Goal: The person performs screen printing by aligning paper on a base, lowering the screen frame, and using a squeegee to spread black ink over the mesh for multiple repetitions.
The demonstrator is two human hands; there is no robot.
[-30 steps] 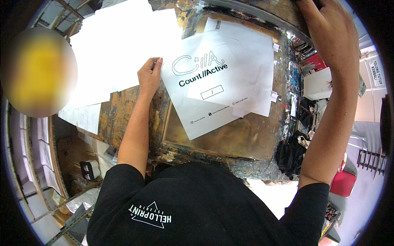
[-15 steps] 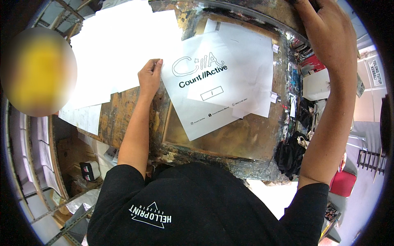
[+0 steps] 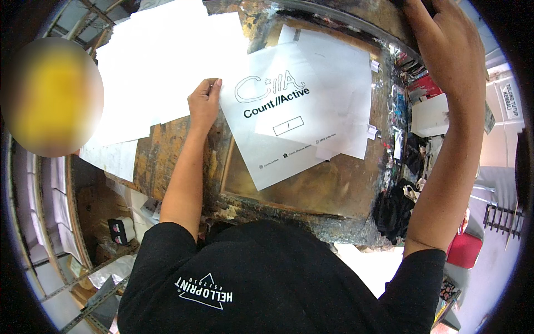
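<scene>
A translucent printed sheet (image 3: 267, 150) with black outlined lettering lies tilted on a brown glass-like panel set in the worktable (image 3: 167, 158). At its left edge, my left hand (image 3: 203, 106) is closed, thumb and fingers pinched on the sheet's margin. Beneath and beside this sheet lie other pale sheets (image 3: 345, 83), overlapping toward the right. My right arm reaches up along the right side, and my right hand (image 3: 453, 47) is at the far right corner by the table's dark far edge. Its fingertips run out of the picture, so what they touch is hidden.
A pile of bright white paper (image 3: 167, 67) covers the table's far left. White clips or tabs (image 3: 372, 132) sit along the panel's right side. Black cloth (image 3: 394, 209) hangs at the right edge. Shelving (image 3: 55, 206) stands left, a red seat (image 3: 465, 249) right.
</scene>
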